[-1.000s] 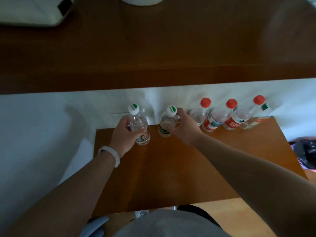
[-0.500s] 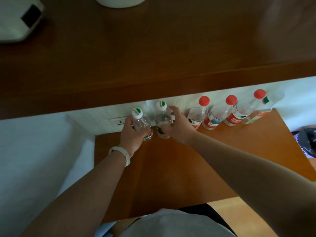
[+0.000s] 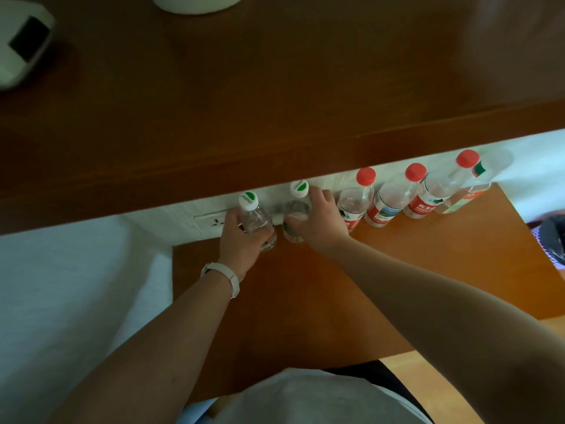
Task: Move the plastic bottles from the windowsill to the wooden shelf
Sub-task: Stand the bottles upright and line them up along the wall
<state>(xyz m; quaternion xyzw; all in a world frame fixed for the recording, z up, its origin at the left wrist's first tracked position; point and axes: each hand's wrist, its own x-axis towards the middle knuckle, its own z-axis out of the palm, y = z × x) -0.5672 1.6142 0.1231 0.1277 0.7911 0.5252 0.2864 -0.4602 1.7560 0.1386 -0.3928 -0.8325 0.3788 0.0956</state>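
Two clear plastic bottles with white-and-green caps stand at the back of the lower wooden shelf (image 3: 321,301), against the white wall. My left hand (image 3: 240,240) grips the left bottle (image 3: 255,218) around its body. My right hand (image 3: 318,220) grips the right bottle (image 3: 295,209) from the right side. To their right stand three red-capped bottles in a row (image 3: 356,200), (image 3: 394,197), (image 3: 437,191), and a further clear bottle (image 3: 470,191) leans behind the last one.
A broad dark wooden top (image 3: 275,102) overhangs the bottles and hides the wall above them. A white device (image 3: 21,50) and a white round object (image 3: 195,3) sit on it. A wall socket (image 3: 211,221) is just left of my left hand. A dark bag (image 3: 550,237) lies at the right.
Both hands have carried their bottles farther back to the wall and closer together. The view has shifted, so the upper wooden top covers more of the wall.
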